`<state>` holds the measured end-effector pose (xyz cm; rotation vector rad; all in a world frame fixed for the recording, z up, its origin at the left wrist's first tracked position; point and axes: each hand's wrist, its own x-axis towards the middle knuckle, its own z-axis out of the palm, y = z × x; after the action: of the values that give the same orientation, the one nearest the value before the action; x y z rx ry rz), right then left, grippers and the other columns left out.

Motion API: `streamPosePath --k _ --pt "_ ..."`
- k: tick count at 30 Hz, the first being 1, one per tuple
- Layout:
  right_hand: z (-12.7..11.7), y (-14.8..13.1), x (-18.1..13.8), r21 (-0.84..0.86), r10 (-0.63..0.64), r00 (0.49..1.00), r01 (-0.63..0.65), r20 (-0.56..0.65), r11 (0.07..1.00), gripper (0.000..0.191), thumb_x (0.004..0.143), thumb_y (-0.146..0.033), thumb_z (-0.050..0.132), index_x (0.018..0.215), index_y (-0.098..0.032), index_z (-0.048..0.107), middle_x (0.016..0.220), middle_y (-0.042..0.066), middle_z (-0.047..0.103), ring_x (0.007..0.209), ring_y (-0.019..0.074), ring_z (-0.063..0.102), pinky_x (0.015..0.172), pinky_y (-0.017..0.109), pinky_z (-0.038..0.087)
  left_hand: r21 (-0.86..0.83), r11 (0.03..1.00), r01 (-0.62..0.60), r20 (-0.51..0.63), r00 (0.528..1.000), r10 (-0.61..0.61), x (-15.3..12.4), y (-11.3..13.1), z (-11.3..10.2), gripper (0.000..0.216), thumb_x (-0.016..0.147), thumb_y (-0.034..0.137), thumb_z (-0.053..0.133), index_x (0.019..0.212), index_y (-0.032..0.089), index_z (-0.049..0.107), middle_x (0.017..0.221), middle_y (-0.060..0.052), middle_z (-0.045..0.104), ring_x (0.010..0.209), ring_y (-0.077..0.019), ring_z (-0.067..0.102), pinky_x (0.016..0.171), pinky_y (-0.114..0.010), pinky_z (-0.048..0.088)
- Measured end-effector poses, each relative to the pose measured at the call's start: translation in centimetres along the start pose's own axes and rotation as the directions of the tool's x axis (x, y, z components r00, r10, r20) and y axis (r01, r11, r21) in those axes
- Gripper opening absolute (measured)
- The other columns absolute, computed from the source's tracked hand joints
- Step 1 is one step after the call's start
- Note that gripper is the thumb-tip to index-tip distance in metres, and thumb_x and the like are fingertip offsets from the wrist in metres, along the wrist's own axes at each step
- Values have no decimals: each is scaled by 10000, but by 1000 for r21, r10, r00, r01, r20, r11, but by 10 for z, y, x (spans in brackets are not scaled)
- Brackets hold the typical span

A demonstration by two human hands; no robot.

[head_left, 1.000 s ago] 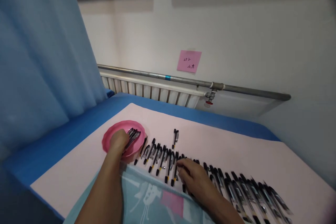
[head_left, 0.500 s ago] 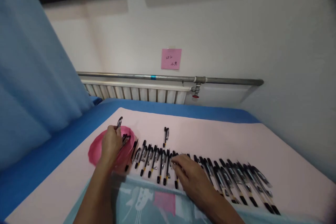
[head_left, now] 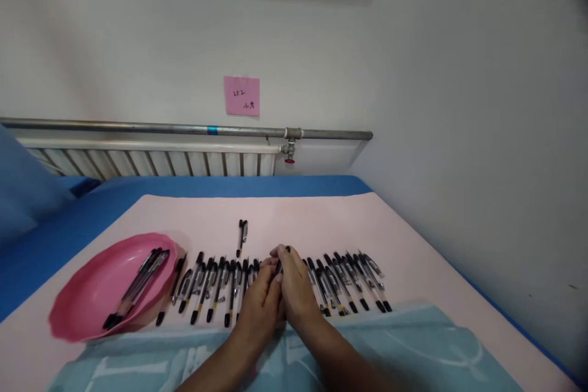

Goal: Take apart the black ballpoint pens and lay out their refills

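My left hand (head_left: 261, 297) and my right hand (head_left: 296, 289) are together over the middle of a row of pens. A black-capped pen (head_left: 278, 266) is held between them, mostly hidden by the fingers. Clear-barrelled pens with black caps and ends lie side by side to the left, such as one pen (head_left: 215, 290), and to the right, such as another pen (head_left: 346, 285). Loose pen caps with clips appear to lie among them. Left of the row, a pink dish (head_left: 87, 282) holds several pens (head_left: 138, 288).
Behind the row lies a separate pen (head_left: 239, 239) with a cap beside it. Pink sheeting (head_left: 312, 220) covers the blue surface (head_left: 220, 186), and a teal patterned cloth (head_left: 404, 343) lies along the near edge. A radiator (head_left: 179, 162) and pipe (head_left: 160, 128) run along the wall.
My left hand has come from above the pink dish to meet my right hand over the row. The pen is now between both hands. The camera view has swung right.
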<state>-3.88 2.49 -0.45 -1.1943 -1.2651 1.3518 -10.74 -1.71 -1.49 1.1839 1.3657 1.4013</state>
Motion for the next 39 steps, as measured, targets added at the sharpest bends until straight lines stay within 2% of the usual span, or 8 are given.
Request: streamPosePath --k 8,12,15,18,22,26,33,39 --pt "5 -3 5 -23 -14 999 13 -35 1000 227 800 -365 366 682 -203 472 706 18 572 712 148 549 701 263 434 35 995 89 -6 996 -89 7 -5 -1 335 779 287 456 1068 172 580 1204 -80 558 1175 -196 438 1018 -338 266" --pt "5 -1 12 137 -1 999 6 -35 991 213 786 -379 405 695 -201 478 669 5 572 656 137 549 654 263 443 76 996 41 59 997 -46 7 -6 -6 336 798 311 431 1080 188 567 1184 -65 562 1138 -182 458 971 -300 302" --pt "-8 -4 26 385 -14 994 56 -110 921 178 771 -370 426 750 -201 479 668 -9 579 590 120 544 597 261 441 172 984 54 104 992 -73 5 -7 -11 271 797 339 429 934 184 603 907 -53 636 869 -191 561 780 -290 401" --pt "-28 -11 37 440 -31 975 128 -220 889 132 707 -324 504 727 -194 484 659 -24 556 529 94 497 525 231 404 215 974 73 78 993 -91 3 -6 -18 247 793 372 434 791 186 596 680 -10 578 651 -161 513 611 -256 382" --pt "-35 -18 27 85 -123 992 124 -15 989 141 697 -308 558 650 -181 519 581 -52 469 488 78 395 468 210 316 137 987 78 18 997 -81 1 -3 -22 261 788 412 454 822 185 579 636 13 528 590 -135 473 569 -233 361" --pt "-20 -20 7 -152 -178 975 198 133 968 178 682 -339 600 628 -183 535 585 -48 483 593 108 438 569 220 353 65 998 22 20 1000 -23 -2 0 -19 251 789 386 472 888 181 576 774 -26 593 738 -168 532 679 -256 400" --pt "-12 -11 6 68 -70 986 61 149 996 210 664 -332 626 585 -179 505 515 -69 433 489 80 382 486 209 318 68 997 37 -4 999 -37 -6 6 -18 226 787 378 482 829 183 588 757 -20 598 685 -150 522 621 -240 402" --pt "-13 -11 8 304 15 968 -93 249 948 200 638 -290 661 598 -167 508 518 -79 441 413 37 330 409 181 260 -210 931 299 139 952 -274 -3 6 -23 318 713 492 553 775 182 521 493 86 361 381 -42 289 368 -159 218"
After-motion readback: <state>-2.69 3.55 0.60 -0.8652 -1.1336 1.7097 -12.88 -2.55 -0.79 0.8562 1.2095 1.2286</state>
